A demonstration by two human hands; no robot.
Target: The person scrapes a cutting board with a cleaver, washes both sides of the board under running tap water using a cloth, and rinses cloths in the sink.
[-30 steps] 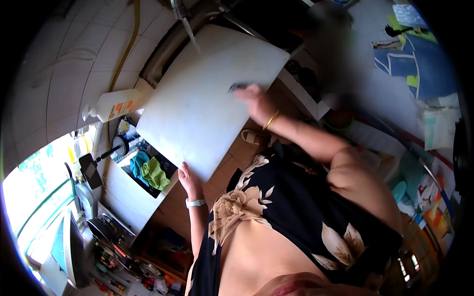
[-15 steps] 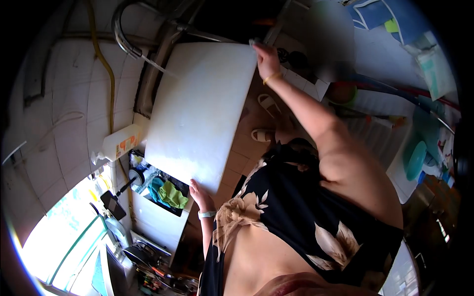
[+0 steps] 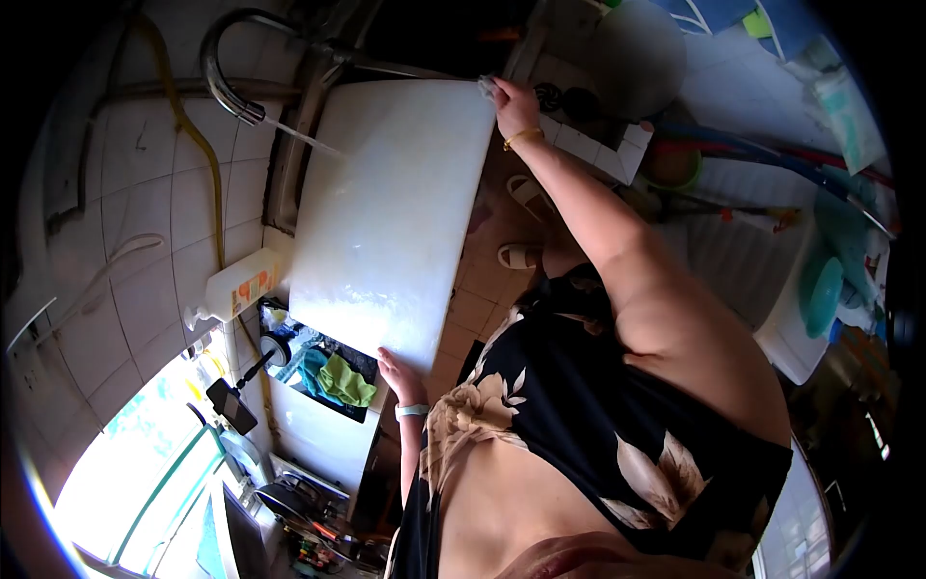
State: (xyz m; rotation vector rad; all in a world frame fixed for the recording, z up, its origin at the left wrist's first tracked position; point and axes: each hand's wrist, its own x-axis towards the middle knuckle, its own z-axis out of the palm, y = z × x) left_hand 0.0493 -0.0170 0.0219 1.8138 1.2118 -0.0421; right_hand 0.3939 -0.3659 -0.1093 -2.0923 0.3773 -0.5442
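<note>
A large white board (image 3: 386, 212) lies tilted across the sink, its wet surface shining near the lower end. My right hand (image 3: 517, 108), with a yellow bracelet at the wrist, is closed on a small grey scrubber (image 3: 486, 87) at the board's upper right corner. At the lower right corner, my left hand (image 3: 402, 378) grips the board's edge, its fingertips showing on the edge. A curved metal faucet (image 3: 227, 85) runs a thin stream of water onto the board's upper left part.
Left of the board stands a white bottle (image 3: 243, 285) with an orange label. Green and blue cloths (image 3: 342, 378) lie below the board, near a phone on a holder (image 3: 231, 405). Slippers (image 3: 521, 256) are on the floor to the right.
My right hand has moved from the middle of the board to its upper right corner with the scrubber. My left hand stays at the lower corner. The view has shifted, showing more faucet.
</note>
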